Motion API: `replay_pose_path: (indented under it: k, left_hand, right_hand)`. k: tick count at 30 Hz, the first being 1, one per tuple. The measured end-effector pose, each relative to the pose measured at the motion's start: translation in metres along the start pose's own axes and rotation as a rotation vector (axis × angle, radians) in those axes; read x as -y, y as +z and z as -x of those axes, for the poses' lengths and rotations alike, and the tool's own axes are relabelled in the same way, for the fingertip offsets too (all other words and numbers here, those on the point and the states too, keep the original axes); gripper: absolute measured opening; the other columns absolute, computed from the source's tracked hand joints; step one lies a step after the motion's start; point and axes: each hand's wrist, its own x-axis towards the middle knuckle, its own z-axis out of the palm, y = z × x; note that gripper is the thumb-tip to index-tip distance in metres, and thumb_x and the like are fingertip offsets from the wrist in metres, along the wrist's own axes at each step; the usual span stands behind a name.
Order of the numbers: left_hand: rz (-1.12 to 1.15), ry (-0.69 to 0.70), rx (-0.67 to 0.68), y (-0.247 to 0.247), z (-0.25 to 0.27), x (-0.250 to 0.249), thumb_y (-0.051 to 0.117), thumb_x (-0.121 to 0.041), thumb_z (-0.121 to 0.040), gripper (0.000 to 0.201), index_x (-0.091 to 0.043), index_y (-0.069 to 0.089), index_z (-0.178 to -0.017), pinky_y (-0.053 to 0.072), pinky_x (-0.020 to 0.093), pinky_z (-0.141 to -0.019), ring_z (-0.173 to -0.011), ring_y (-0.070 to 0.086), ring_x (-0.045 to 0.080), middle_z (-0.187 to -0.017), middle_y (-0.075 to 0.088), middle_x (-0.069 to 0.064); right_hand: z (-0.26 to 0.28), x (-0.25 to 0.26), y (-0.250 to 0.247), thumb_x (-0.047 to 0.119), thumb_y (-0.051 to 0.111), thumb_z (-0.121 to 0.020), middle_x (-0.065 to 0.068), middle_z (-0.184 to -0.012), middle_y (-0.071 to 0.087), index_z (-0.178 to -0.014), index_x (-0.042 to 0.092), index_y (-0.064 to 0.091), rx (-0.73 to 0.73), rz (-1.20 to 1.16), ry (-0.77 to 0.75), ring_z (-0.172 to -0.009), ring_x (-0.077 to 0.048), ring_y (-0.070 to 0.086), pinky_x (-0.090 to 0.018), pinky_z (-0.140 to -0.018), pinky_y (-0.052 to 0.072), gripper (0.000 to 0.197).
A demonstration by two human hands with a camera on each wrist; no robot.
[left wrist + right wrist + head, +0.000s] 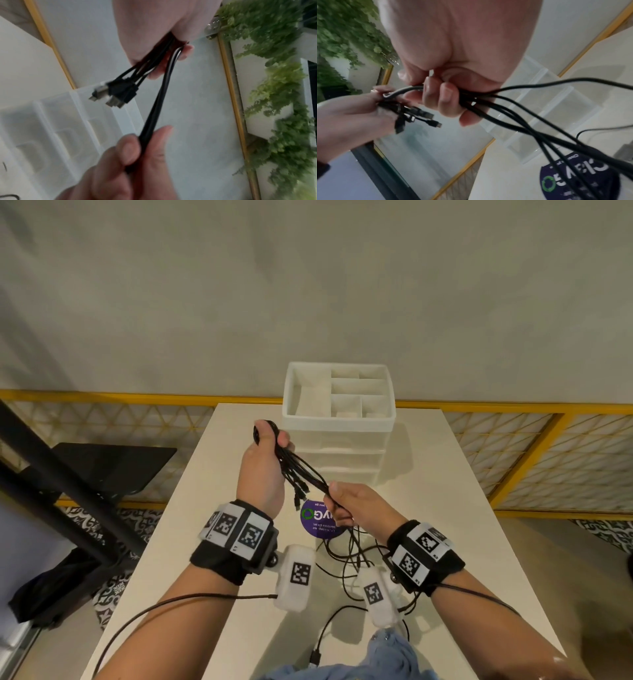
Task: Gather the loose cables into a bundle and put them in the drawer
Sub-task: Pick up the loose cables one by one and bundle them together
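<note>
Up above the counter [428, 474], the left hand [262, 470] was raised with its grip curled tight round a bunch of black cables [301, 474], a loop of them poking out over the thumb. Several connector ends [116, 93] fanned out loose below that fist, plain in the left wrist view. The right hand [359, 505] sat lower and nearer the person, its grip pinching the same cables between thumb and curled fingers [447, 97], so a short run of strands stretched between the two hands. Below the right hand the rest of the cables trailed down in loops onto the counter, passing over a round purple sticker [318, 522] with a green ring logo. Another black cable with a plug end [315, 657] lay on the counter close to the person, apart from the held bunch. Just behind the hands stood a white plastic drawer unit [339, 440], its top an open tray [291, 392] split into compartments; the drawers beneath looked closed. Green foliage [274, 81] hung in the background of both wrist views, blurred.
</note>
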Motion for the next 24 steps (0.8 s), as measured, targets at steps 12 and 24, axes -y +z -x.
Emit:
replay_pose_path:
  k: [12,24]
  left_hand:
    - [0.059,-0.077,0.091,-0.013,-0.008,-0.022,0.029,-0.059,-0.091,0.052,-0.019,0.038,-0.059,0.017,0.020,-0.034,-0.034,0.020,0.007,-0.045,0.028,-0.008]
    - [-0.529,-0.005,0.243,-0.005,0.004,0.027,0.040,-0.034,-0.097,0.043,-0.011,0.043,-0.061,0.054,0.029,-0.059,-0.056,0.060,0.014,-0.065,0.060,0.011]
  right_hand:
    - [0.003,-0.034,-0.016,0.027,0.049,-0.093,0.012,-0.047,0.041,-0.070,0.020,0.069,-0.097,0.193,0.087,-0.042,-0.002,0.032,-0.014,-0.046,0.027,0.031]
    - [-0.005,0.039,0.002,0.041,0.043,-0.092,-0.006,-0.074,0.063,-0.079,0.012,0.064,-0.059,1.163,-0.087,-0.072,-0.022,0.054,-0.032,-0.065,0.035,0.038]
